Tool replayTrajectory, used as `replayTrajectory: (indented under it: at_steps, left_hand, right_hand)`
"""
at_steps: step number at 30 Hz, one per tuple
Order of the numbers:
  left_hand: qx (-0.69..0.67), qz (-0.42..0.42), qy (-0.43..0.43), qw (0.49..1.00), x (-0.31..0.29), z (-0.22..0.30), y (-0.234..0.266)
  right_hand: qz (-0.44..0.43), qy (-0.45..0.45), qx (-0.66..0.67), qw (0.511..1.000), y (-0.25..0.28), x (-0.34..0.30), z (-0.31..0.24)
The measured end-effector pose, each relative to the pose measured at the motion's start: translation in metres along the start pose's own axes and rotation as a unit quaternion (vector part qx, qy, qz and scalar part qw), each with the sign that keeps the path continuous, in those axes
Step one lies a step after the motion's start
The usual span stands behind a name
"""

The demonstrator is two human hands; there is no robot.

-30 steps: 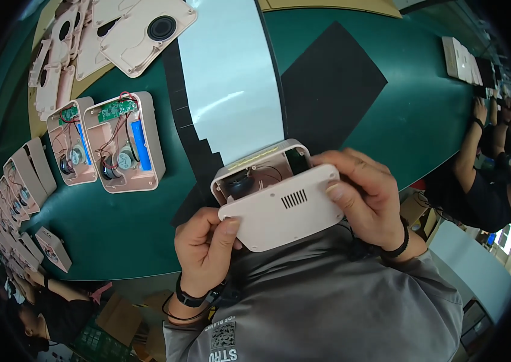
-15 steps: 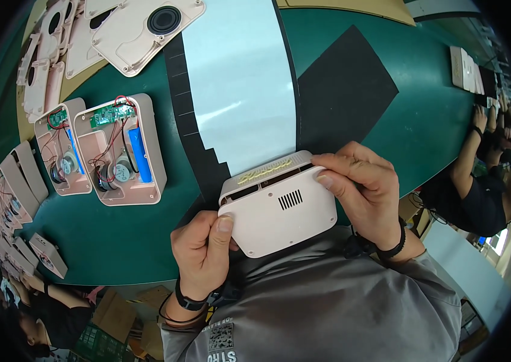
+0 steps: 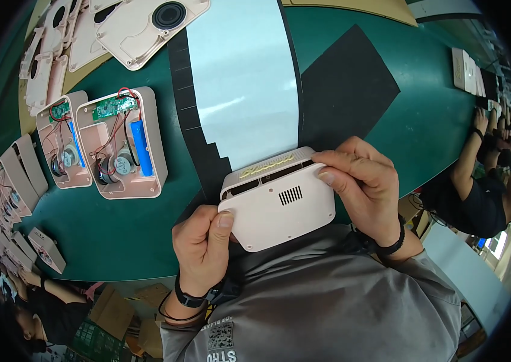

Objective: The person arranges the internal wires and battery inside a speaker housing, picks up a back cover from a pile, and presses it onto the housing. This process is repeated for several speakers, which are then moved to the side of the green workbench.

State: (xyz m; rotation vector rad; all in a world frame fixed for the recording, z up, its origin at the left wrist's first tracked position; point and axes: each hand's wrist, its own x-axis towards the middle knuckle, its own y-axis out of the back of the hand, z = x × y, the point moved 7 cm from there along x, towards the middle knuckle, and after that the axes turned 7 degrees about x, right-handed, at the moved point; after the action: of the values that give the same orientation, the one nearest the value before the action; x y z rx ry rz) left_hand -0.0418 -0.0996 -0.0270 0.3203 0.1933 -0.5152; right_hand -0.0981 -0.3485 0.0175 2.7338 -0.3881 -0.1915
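A grey top carries a dark square print beside pale lettering; from my station I make out a black strap below the left hand, a black band below the right hand.

Case between left hand and right hand; main sheet beyond it, second sheet beyond and right; two open housings left of it; panels beyond it, farther left.

Centre: one left hand, one right hand, one case and one cover were present. Left of centre: two open cases contained two batteries and two boards.
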Motion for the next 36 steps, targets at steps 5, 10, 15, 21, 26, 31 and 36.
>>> replayTrajectory:
  at_steps: [5, 10, 15, 21, 26, 31, 36]
  left_hand:
    - [-0.011, -0.006, 0.004, 1.000, 0.002, 0.001, -0.002]
    - [-0.023, 0.010, 0.012, 1.000, 0.000, -0.002, -0.002]
    - [0.043, 0.017, 0.002, 0.999, 0.007, 0.003, -0.001]
    - [0.325, 0.006, -0.079, 0.942, 0.015, 0.029, -0.003]
    - [0.442, 0.154, -0.275, 0.840, 0.017, 0.074, -0.021]
    - [0.464, -0.161, -0.334, 0.804, 0.002, 0.052, -0.073]
    - [0.496, -0.118, -0.368, 0.777, -0.001, 0.043, -0.075]
  right_hand:
    - [0.003, -0.013, 0.012, 1.000, 0.001, -0.001, 0.002]
    - [0.004, -0.003, 0.018, 1.000, -0.001, 0.002, 0.005]
    - [0.018, -0.012, -0.037, 0.999, -0.002, 0.002, 0.000]
    - [0.028, -0.006, -0.073, 0.997, -0.004, 0.008, 0.008]
    - [0.050, 0.013, -0.067, 0.996, -0.005, 0.008, 0.010]
    - [0.051, 0.012, -0.099, 0.994, -0.003, -0.008, 0.014]
    - [-0.046, -0.080, -0.150, 0.984, -0.019, -0.021, 0.023]
